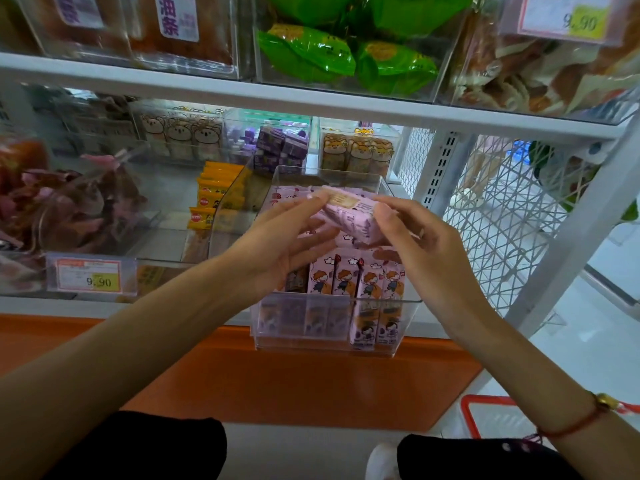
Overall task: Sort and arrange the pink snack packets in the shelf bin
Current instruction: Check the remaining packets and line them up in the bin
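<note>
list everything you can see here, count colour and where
clear bin: one, transparent, pulled out at the shelf front
pink snack packets: a row, count unclear, upright in the bin
held packets: small pink stack, above the bin
green packets: several, upper shelf bin
orange packets: several, left of the bin
purple packets: several, behind
price tag: one, red-edged, lower left
red basket: one, floor right
left hand: fingers on the stack's left end
right hand: grips its right end
</note>
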`<state>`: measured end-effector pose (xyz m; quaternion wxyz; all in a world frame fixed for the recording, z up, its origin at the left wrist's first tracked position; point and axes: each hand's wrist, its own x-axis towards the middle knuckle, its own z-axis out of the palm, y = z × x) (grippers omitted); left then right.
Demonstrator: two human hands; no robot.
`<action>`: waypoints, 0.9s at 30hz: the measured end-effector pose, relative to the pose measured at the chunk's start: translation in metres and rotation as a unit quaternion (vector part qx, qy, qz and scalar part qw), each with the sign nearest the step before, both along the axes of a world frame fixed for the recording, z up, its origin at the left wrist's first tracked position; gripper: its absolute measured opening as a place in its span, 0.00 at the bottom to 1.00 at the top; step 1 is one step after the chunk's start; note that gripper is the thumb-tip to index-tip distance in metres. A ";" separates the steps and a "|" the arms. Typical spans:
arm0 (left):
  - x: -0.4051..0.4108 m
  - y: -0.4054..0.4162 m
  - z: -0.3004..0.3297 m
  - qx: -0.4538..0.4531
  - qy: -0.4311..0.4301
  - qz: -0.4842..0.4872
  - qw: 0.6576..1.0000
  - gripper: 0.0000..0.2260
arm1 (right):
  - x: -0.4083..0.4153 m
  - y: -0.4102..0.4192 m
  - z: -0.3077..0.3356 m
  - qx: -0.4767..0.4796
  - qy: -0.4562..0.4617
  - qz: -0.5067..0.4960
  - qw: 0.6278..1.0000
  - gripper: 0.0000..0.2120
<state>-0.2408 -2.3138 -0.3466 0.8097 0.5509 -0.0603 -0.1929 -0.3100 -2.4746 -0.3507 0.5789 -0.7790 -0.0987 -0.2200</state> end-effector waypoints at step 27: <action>0.022 -0.016 -0.005 0.227 -0.408 0.132 0.874 0.11 | 0.016 -0.048 -0.017 -0.032 0.080 -0.200 0.976 0.20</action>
